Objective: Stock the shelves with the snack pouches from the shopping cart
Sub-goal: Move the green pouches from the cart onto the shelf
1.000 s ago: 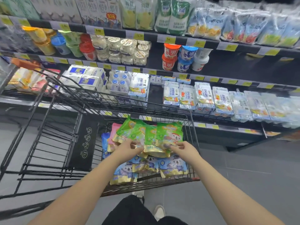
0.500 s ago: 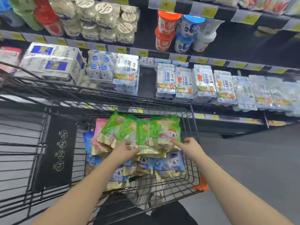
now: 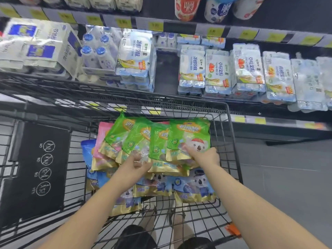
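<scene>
A shop aisle: beyond the fingers (image 3: 186,150), dark shelves (image 3: 269,33) with yellow price tags (image 3: 156,26) hold wrapped drink multipacks (image 3: 192,69); black wire shopping cart (image 3: 231,141) beneath.

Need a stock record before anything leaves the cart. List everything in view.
Green pouches: four, green with gold bottoms, fanned on top of the cart's pile.
Pink pouch: one seen, under the green ones, left.
Blue pouches: several, count unclear, at the bottom of the pile.
Cart: one, black wire, before the shelves.
Black panel: one, white symbols, cart's left part.
Multipacks: many, white and blue, middle shelf.
Bottles: several, white with blue caps, middle shelf, left.
Cups: three, red, blue, white, upper shelf.
Price tags: many, yellow-green, shelf edges.
Left hand: on the green pouches.
Right hand: on the rightmost green pouch.
</scene>
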Action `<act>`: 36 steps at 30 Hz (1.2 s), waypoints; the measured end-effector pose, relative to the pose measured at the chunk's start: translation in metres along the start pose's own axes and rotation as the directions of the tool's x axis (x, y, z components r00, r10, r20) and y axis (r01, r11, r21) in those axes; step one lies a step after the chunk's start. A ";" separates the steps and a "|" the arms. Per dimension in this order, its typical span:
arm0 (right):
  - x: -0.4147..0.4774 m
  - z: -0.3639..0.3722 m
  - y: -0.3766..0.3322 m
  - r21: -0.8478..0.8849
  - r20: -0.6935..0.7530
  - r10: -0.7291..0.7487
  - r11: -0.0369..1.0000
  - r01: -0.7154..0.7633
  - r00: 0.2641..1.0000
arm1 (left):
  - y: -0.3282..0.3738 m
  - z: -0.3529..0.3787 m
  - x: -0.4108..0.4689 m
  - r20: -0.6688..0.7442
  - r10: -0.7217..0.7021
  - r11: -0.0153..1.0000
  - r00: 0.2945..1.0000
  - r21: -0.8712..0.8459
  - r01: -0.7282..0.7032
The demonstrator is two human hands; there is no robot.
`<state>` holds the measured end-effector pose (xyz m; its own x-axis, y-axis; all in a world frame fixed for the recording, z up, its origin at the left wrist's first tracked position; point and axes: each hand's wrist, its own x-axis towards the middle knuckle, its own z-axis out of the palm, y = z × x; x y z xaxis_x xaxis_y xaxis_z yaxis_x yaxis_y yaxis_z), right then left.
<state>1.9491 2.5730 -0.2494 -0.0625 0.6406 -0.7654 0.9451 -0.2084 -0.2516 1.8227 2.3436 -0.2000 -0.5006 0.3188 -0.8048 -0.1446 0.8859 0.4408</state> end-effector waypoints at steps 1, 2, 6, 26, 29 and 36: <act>0.002 0.000 -0.003 0.026 0.013 0.033 0.999 -0.033 0.999 | -0.001 0.000 0.002 -0.006 -0.005 1.000 1.000 0.010 0.005; 0.006 0.001 -0.005 0.066 0.029 0.054 0.996 -0.056 0.998 | -0.002 0.000 0.004 -0.008 -0.011 1.000 1.000 0.018 0.011; 0.016 -0.002 -0.001 0.201 0.138 0.080 0.974 -0.107 0.987 | 0.002 -0.001 0.014 -0.028 -0.022 1.000 0.999 0.019 0.022; -0.049 -0.043 0.044 0.630 0.289 -0.276 0.776 0.035 0.917 | 0.035 0.042 0.071 -0.038 -0.175 0.980 0.984 -0.107 0.170; -0.058 -0.052 0.049 0.659 0.285 -0.268 0.752 0.015 0.920 | 0.039 0.049 0.073 -0.007 -0.159 0.979 0.987 -0.132 0.156; -0.080 -0.075 0.055 0.668 0.338 -0.323 0.744 0.016 0.884 | 0.046 0.051 0.065 0.209 -0.145 0.913 0.967 -0.349 0.212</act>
<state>2.0303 2.5659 -0.1571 -0.4694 0.3835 -0.7954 0.4876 -0.6384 -0.5956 1.8269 2.4223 -0.2528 -0.2846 0.2508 -0.9253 -0.5360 0.7586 0.3705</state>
